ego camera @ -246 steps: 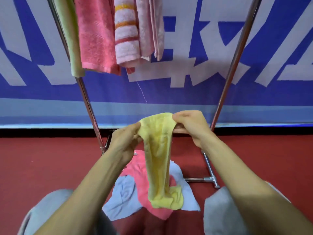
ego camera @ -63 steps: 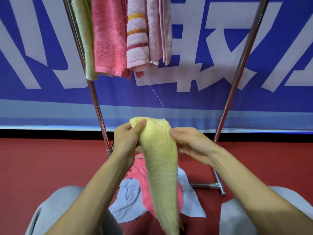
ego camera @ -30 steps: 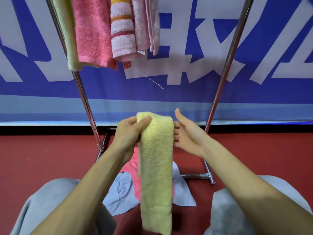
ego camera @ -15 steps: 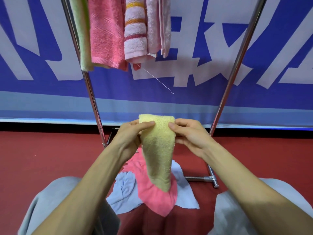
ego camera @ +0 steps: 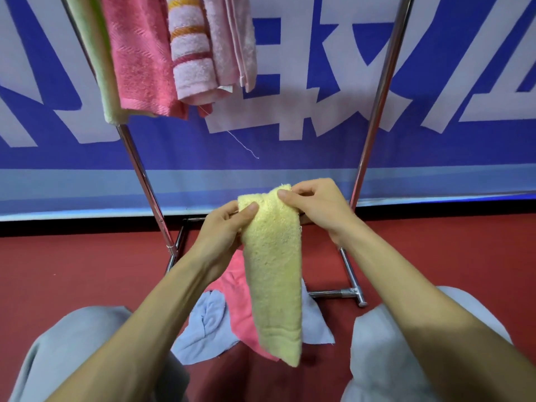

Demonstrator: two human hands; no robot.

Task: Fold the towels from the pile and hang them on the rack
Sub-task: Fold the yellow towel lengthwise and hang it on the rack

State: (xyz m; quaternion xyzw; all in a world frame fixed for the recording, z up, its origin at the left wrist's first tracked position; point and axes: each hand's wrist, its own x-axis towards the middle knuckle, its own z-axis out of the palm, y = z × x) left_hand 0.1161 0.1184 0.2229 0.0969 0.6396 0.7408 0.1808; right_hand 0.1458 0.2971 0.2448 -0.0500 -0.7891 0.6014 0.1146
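– Hands, what do they do?
– The left hand pinches the top left corner of the fluffy yellow towel, thumb in front. The right hand pinches the top right corner.
– Where is the towel?
– It hangs down as a long strip between the two arms, above the pile on the red floor: a bright pink towel touching a light blue cloth.
– And the shiny metal rack?
– It stands behind the pile. A green towel, a dark pink towel and a pale pink striped towel hang on it, high above the hands.
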